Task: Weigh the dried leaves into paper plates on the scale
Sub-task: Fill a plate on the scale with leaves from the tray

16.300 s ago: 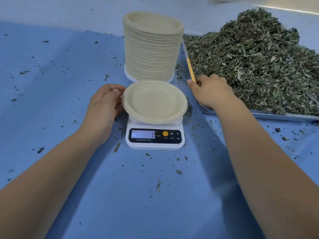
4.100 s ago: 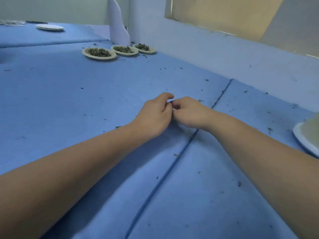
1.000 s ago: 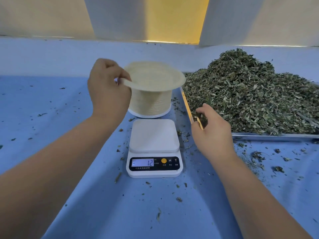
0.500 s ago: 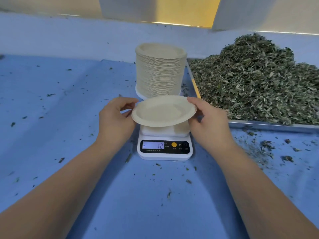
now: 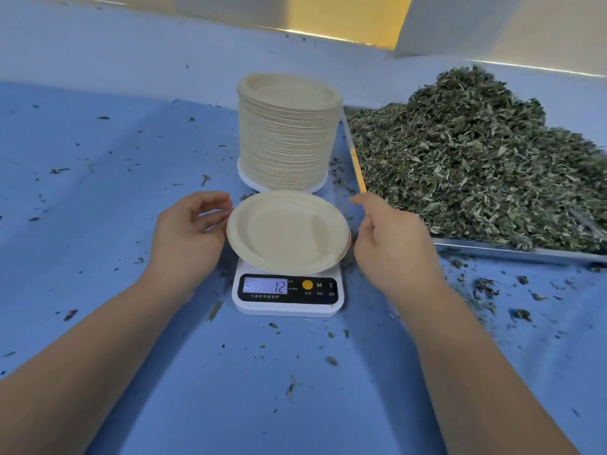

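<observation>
Beige paper plate point(image 5: 289, 233) sits on the white scale point(image 5: 285, 309), flanked by loose, released hands: left hand point(image 5: 187, 231) at 9 o'clock, right hand point(image 5: 391, 247) at 3. Plate stack point(image 5: 287, 136) stands at 12. Dried leaves point(image 5: 476, 165) heap the metal tray point(image 5: 512, 252) at 2, with crumbs across the blue cloth point(image 5: 98, 192).

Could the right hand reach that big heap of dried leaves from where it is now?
Probably yes. The right hand hovers empty beside the low tray, and the dried leaves lie uncovered right next to it.
</observation>
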Demonstrator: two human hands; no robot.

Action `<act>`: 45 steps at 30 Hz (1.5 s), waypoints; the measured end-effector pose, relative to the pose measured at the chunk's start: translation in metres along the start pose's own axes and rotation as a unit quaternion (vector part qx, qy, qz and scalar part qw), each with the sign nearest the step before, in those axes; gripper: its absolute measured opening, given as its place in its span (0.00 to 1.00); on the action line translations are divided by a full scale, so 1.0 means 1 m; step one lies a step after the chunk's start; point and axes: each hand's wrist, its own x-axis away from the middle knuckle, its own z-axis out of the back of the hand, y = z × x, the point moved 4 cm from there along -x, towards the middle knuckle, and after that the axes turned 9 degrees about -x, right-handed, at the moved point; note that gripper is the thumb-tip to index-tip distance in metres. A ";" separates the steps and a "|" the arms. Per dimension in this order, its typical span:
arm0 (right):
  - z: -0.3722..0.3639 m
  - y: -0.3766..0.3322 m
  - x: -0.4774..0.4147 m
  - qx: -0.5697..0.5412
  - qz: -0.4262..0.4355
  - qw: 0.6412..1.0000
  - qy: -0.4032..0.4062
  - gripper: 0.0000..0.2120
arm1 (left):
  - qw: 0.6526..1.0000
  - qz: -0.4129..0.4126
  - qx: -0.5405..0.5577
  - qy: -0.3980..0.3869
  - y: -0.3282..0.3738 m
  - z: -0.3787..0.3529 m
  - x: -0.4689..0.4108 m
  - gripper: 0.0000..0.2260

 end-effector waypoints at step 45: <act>0.001 0.061 -0.068 0.107 -0.196 0.974 -0.037 0.21 | 0.992 0.093 0.083 -0.025 -0.011 -0.006 -0.006 0.15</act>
